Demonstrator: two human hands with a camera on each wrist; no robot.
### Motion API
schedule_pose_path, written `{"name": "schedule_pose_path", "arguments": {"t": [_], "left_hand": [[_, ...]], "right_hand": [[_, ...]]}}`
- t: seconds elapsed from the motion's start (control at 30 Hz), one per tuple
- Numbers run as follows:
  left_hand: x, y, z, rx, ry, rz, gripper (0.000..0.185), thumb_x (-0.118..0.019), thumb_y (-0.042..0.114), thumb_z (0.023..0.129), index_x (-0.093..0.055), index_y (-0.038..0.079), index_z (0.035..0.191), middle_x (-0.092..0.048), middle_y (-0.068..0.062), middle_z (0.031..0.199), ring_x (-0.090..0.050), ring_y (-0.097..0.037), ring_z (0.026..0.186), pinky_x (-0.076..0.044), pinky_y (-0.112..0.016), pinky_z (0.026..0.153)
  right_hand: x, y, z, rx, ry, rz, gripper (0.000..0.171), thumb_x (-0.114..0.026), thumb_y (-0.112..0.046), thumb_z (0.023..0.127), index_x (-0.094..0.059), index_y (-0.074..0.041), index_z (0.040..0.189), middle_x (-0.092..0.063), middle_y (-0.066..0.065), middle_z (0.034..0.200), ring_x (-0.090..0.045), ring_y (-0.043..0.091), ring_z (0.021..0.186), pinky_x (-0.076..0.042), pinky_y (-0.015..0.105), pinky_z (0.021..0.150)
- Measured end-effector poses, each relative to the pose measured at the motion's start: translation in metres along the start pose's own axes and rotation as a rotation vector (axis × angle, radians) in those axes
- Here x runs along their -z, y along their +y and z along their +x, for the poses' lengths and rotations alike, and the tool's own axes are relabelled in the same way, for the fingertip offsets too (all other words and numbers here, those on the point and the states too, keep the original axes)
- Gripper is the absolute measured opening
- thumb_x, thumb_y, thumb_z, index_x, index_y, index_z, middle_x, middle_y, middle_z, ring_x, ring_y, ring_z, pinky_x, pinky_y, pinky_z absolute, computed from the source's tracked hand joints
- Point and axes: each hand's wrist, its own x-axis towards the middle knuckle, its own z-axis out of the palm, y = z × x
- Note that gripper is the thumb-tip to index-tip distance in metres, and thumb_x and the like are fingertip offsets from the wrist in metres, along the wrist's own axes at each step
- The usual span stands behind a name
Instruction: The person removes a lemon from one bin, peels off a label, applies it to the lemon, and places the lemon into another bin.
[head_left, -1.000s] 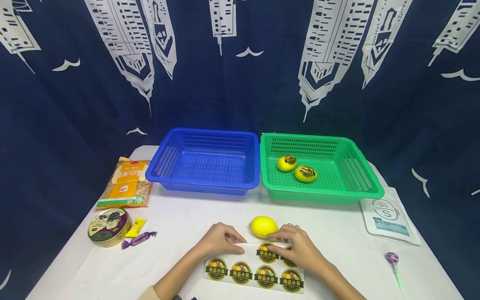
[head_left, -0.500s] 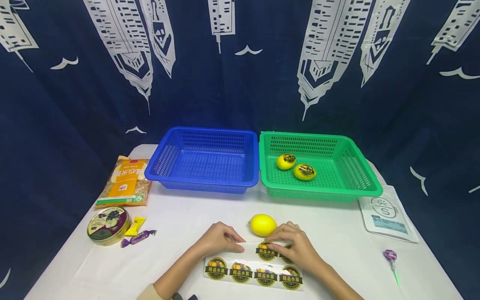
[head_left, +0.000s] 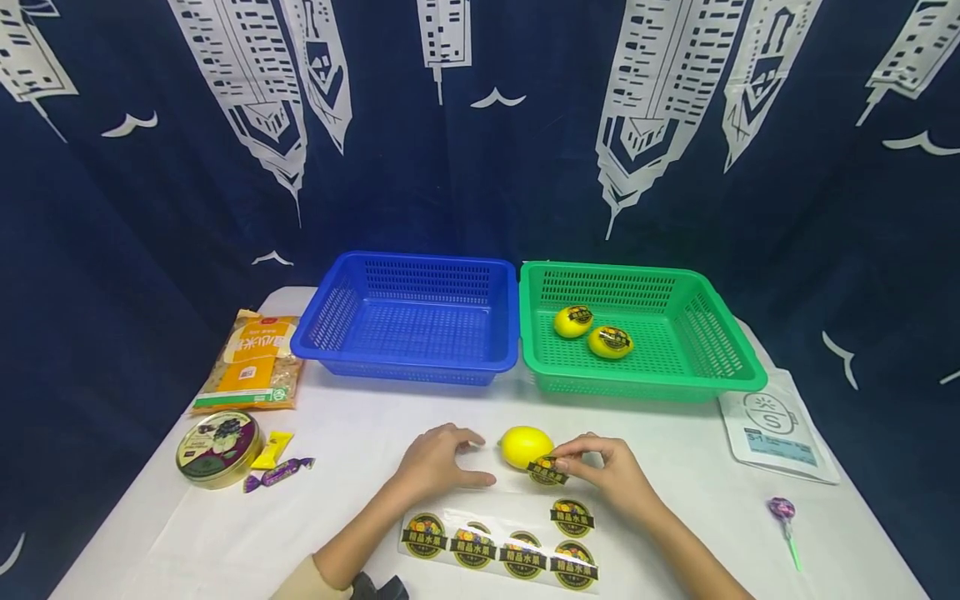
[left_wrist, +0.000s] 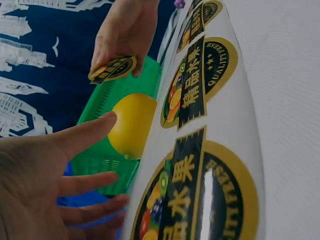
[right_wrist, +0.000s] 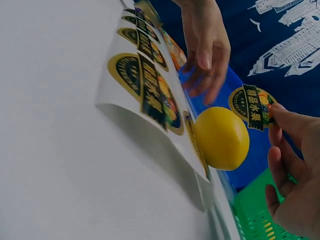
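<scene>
My right hand (head_left: 607,471) pinches a round black-and-gold sticker (head_left: 547,471) by its edge, just in front of a lemon (head_left: 527,447). In the right wrist view the sticker (right_wrist: 251,106) hangs between thumb and forefinger, apart from the sticker sheet. Left of the lemon, my left hand (head_left: 435,462) holds nothing; its fingers are spread and loosely bent, close to the fruit. On the table below both hands lies the white sticker sheet (head_left: 457,502), with several round stickers on it. The left wrist view shows the lemon (left_wrist: 132,125) beyond the left thumb.
A blue basket (head_left: 405,371) and a green basket (head_left: 637,385) stand at the back; two stickered lemons (head_left: 592,332) lie in the green one. On the left are a food bag (head_left: 251,362), a round tin (head_left: 219,450) and wrapped candies (head_left: 279,473). A pouch (head_left: 780,429) and lollipop (head_left: 783,521) lie right.
My right hand has peeled one sticker off the sheet's upper row and lifted it towards the lemon. My left hand has let go of the sheet and moved up beside the lemon.
</scene>
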Motion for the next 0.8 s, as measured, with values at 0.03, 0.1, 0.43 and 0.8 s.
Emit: {"name": "schedule_pose_path", "arguments": {"t": [0.03,0.1,0.43,0.8], "left_hand": [[-0.002,0.001,0.005,-0.029,0.028,-0.01,0.062,-0.079,0.047,0.065,-0.062,0.017,0.117,-0.062,0.001,0.104,-0.056,-0.017,0.094,-0.047,-0.039,0.083],[-0.01,0.0,0.014,-0.104,0.044,-0.074,0.075,-0.082,0.041,0.065,-0.052,0.016,0.129,-0.057,-0.004,0.118,-0.054,-0.021,0.105,-0.046,-0.04,0.091],[-0.049,-0.015,0.035,-0.238,0.03,-0.319,0.076,-0.082,0.031,0.068,-0.046,0.021,0.134,-0.051,0.004,0.131,-0.053,-0.014,0.111,-0.044,-0.027,0.095],[-0.056,-0.017,0.039,-0.318,0.139,-0.354,0.065,-0.083,0.023,0.067,-0.056,0.016,0.125,-0.06,0.002,0.119,-0.058,-0.011,0.103,-0.048,-0.022,0.087]], "right_hand": [[0.001,-0.001,0.002,-0.006,0.011,-0.019,0.013,-0.071,-0.014,0.08,-0.072,-0.011,0.092,-0.069,-0.004,0.088,-0.059,0.012,0.083,-0.045,0.03,0.08],[0.003,-0.006,0.006,0.003,0.028,-0.053,0.012,-0.071,-0.012,0.08,-0.072,-0.01,0.092,-0.069,-0.004,0.086,-0.058,0.01,0.08,-0.046,0.029,0.076],[0.0,-0.032,0.026,0.009,-0.039,-0.12,0.011,-0.068,-0.006,0.082,-0.07,0.0,0.092,-0.068,0.007,0.084,-0.048,0.013,0.067,-0.041,0.025,0.058],[-0.011,0.004,0.035,0.008,-0.007,-0.128,0.012,-0.072,-0.022,0.08,-0.073,-0.014,0.089,-0.067,-0.006,0.08,-0.049,0.011,0.066,-0.043,0.024,0.057]]}}
